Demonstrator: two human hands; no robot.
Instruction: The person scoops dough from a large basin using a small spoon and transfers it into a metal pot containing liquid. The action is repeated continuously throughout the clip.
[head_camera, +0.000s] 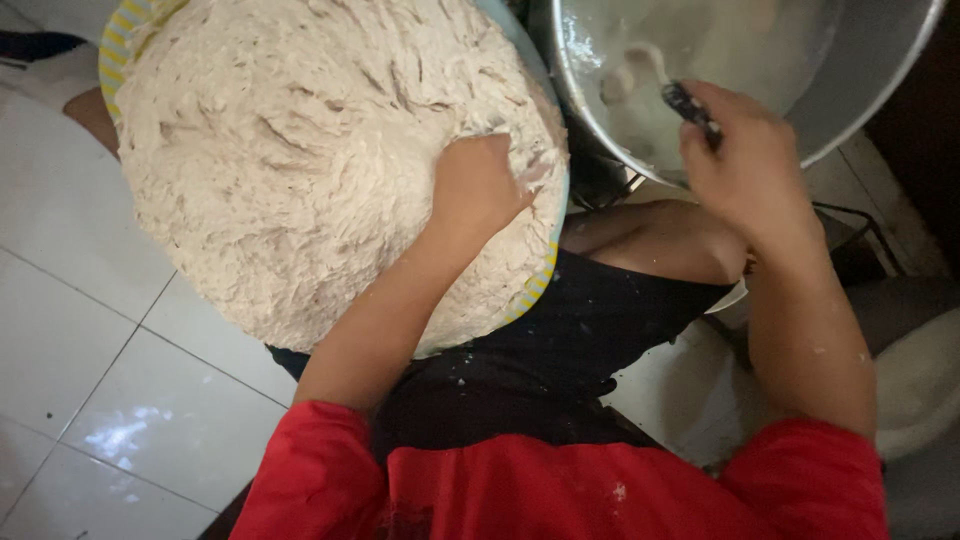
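A large round basin (112, 40) with a yellow and blue striped rim is heaped with pale, rough dough (300, 150). My left hand (478, 185) is pressed into the dough at its right side, fingers buried. My right hand (745, 160) is shut on a dark-handled spoon (690, 105) that reaches into a big metal pot (860, 90) holding pale liquid with a lump of dough in it. The spoon's bowl is hidden in the liquid.
I sit over white floor tiles (90, 330), wearing a red top and dark shorts dusted with flour. My knee (650, 240) lies between basin and pot. A pale rounded object (915, 385) sits at the right edge.
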